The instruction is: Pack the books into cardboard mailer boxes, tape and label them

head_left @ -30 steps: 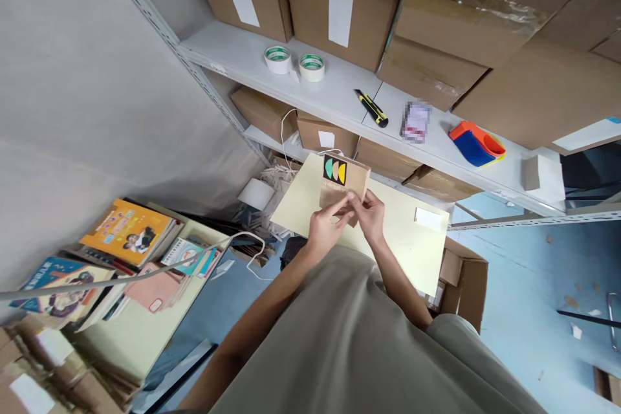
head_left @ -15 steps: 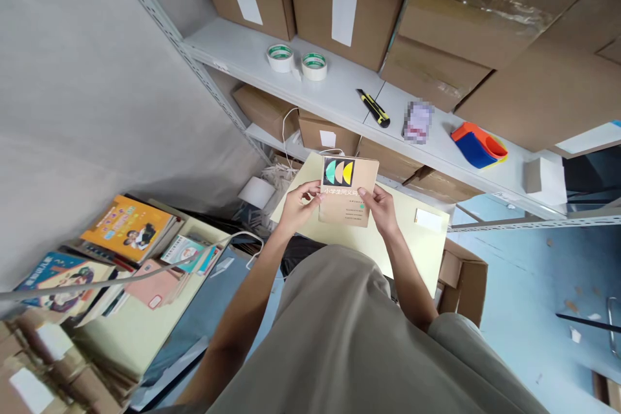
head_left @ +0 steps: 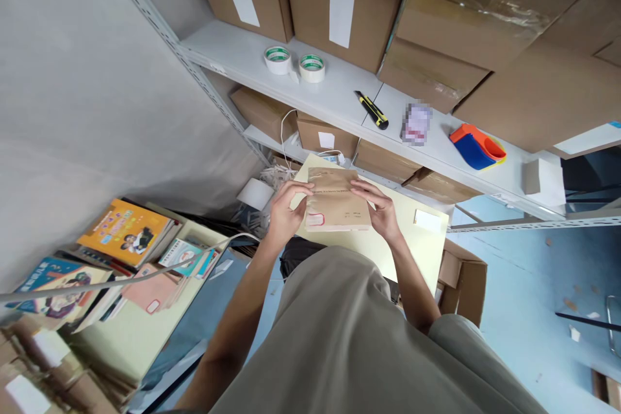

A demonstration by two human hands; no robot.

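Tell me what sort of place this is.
It looks like a storeroom or packing area: cardboard boxes stand along a metal shelf, tape rolls and a utility knife lie on it, and books are stacked on a side table.

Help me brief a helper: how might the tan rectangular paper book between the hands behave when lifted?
The tan book probably flexes a little, given its soft-looking cover. Visible page edges suggest it could fan open. Its flat shape makes rolling unlikely.
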